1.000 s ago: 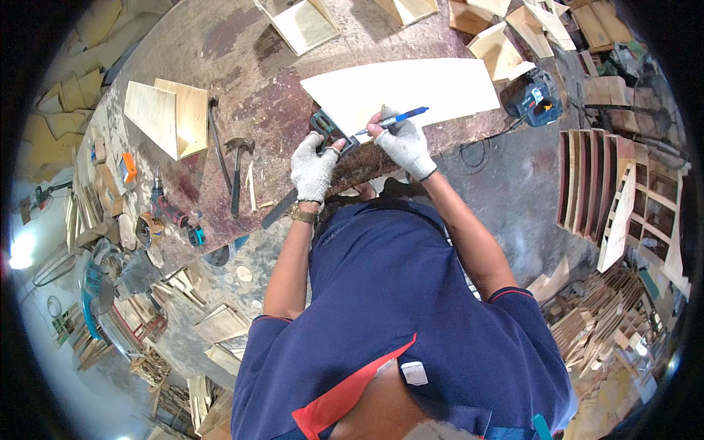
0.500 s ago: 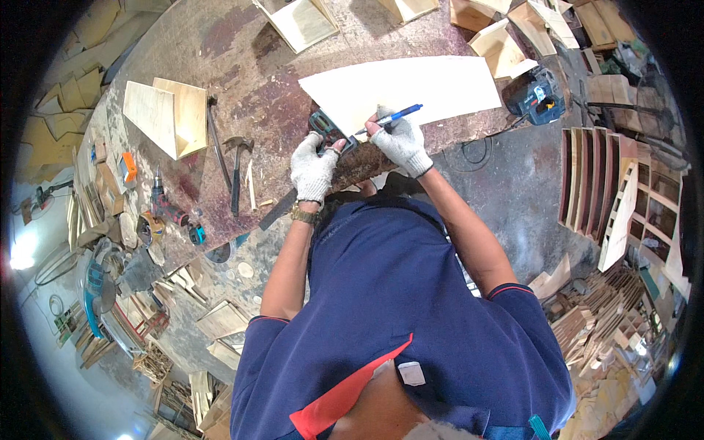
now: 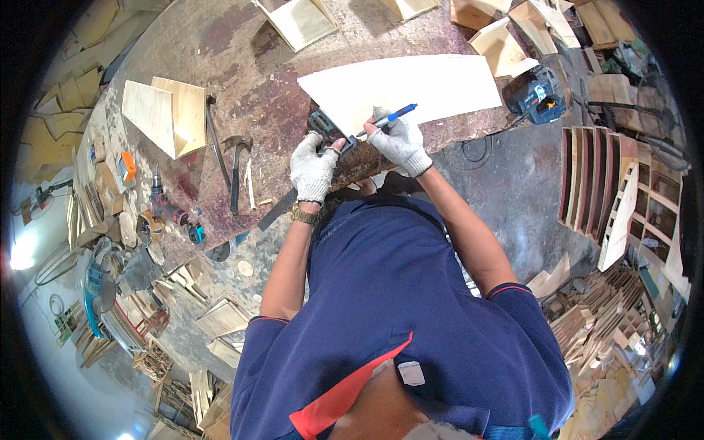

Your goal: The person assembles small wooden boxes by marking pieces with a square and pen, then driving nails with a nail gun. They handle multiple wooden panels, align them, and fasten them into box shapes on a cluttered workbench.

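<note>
A pale wooden board (image 3: 418,88) with a curved far edge lies at the table's near edge. My left hand (image 3: 312,172), in a white knitted glove, closes on a dark tool with teal edges (image 3: 323,123) at the board's near left corner; its exact kind is hard to make out. From under that wrist a dark flat strip (image 3: 277,211) sticks out, and I cannot tell whether it belongs to the tool. My right hand (image 3: 402,145), gloved too, grips a blue-and-white pen (image 3: 398,114), its tip low beside the tool at the board's edge.
A blue jigsaw (image 3: 534,95) stands right of the board. To the left lie a hammer (image 3: 236,172), a long dark bar (image 3: 218,147), an angled wooden piece (image 3: 165,117) and a drill (image 3: 167,204). More joined wooden pieces (image 3: 299,23) sit along the far side.
The pen has tilted and shifted very slightly left with my right hand. My left hand and the tool stay nearly in place.
</note>
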Available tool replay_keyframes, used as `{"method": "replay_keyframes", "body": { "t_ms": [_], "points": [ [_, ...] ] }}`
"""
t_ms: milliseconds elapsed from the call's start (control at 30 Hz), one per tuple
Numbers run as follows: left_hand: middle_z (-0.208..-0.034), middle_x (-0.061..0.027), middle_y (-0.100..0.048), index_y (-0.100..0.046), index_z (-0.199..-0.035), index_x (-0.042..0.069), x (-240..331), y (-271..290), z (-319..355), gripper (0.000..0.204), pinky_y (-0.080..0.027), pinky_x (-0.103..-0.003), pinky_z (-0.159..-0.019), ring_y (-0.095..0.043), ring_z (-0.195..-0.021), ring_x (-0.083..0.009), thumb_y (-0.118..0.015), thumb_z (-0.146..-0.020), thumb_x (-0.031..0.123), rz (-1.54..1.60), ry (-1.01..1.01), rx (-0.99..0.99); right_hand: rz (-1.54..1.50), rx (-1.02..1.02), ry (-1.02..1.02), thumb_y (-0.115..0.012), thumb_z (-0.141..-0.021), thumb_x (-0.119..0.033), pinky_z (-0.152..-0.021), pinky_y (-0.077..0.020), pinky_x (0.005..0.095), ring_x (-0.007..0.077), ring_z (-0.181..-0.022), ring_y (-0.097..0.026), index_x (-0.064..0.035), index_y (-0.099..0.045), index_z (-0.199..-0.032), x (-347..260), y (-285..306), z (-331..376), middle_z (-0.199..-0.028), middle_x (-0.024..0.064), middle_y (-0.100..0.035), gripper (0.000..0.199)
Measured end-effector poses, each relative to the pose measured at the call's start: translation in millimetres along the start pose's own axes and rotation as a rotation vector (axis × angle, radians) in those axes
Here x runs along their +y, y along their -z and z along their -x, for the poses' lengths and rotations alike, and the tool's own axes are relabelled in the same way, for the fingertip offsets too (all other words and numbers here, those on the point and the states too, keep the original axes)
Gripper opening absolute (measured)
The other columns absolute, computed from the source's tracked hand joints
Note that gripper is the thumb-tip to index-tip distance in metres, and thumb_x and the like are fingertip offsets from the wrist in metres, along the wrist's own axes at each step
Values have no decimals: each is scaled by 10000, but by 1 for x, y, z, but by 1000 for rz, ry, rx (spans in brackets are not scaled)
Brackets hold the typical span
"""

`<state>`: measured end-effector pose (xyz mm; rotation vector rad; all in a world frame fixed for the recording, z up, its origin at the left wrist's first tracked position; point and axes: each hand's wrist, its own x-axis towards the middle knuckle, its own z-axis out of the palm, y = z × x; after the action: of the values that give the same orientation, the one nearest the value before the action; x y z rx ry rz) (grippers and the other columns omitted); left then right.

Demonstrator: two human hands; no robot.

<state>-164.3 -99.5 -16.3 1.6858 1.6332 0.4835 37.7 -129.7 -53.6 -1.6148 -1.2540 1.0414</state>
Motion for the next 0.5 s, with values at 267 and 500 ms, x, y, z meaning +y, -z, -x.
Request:
{"method": "replay_keyframes", "body": {
  "t_ms": [267,500],
  "points": [
    [-648,-108,-566,-637,-828,-17,4,2,1,428,-418,-374,-582,-512,-597,-199,-823,-851,367,-53,-11,13,67,-21,30,-734,-903,-257,-634,-533,364,187,-706,-676,-60,-682,-989,-6,4,2,-771,69,-697,221],
    [-640,-108,-551,-608,-799,-7,8,3,2,430,-416,-375,-581,-491,-593,-192,-818,-855,365,-24,-15,27,146,-23,86,-730,-906,-255,-623,-516,374,215,-691,-663,-61,-683,-992,-11,7,2,-757,82,-682,217]
  ]
}}
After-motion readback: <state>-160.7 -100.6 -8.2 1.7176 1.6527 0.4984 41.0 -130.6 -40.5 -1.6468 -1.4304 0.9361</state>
